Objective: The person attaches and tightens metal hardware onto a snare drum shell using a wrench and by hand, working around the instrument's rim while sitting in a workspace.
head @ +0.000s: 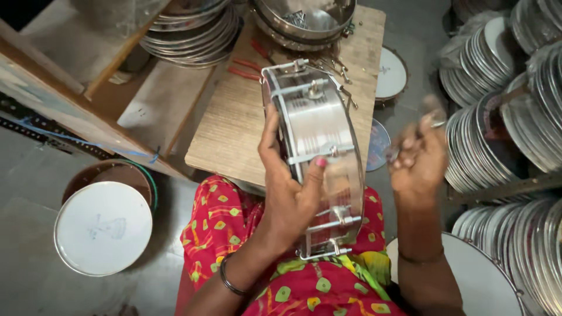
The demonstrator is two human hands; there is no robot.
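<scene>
The job looks mid-assembly: a steel-shelled drum [319,146] stands on edge over the person's lap at the near edge of a wooden board [234,123], its tension rods being fitted; the next move likely calls for seating a small part on a lug. The left hand [287,187] wraps the shell firmly, thumb across the rim. The right hand [418,155], blurred, is nearly closed around something small I cannot identify.
</scene>
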